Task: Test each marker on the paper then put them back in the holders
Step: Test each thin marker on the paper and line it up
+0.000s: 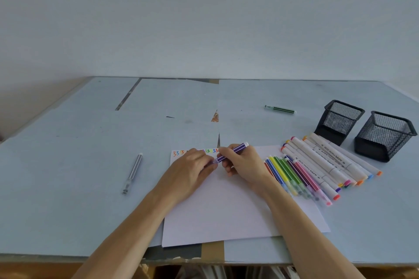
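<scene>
A: Hands first. What does the right hand (243, 164) hold?

B: It grips a purple striped marker (233, 151), fingers curled round the barrel, white end pointing up and right. The left hand (192, 169) meets the marker's lower end, fingertips pinched there, seemingly on the cap; the cap itself is mostly hidden.

A: Over what?

B: Over the white paper (226, 206), near its top edge. A row of small coloured squiggles (179, 153) runs along that edge, partly covered by the hands.

A: Other markers?

B: A bunch of thin coloured markers (292, 174) lies on the paper's right edge, just beside the right wrist. Next to them, a bunch of thick white markers (326, 161) with coloured caps, partly on the table (68, 154).

A: Holders?

B: Two black mesh holders (340, 120), (385, 136), right of the white markers, side by side; no markers seen in them.

A: Strays?

B: A grey marker (133, 172) lies alone left of the paper, well apart. A green marker (281, 109) lies far back on the table, left of the holders.
</scene>
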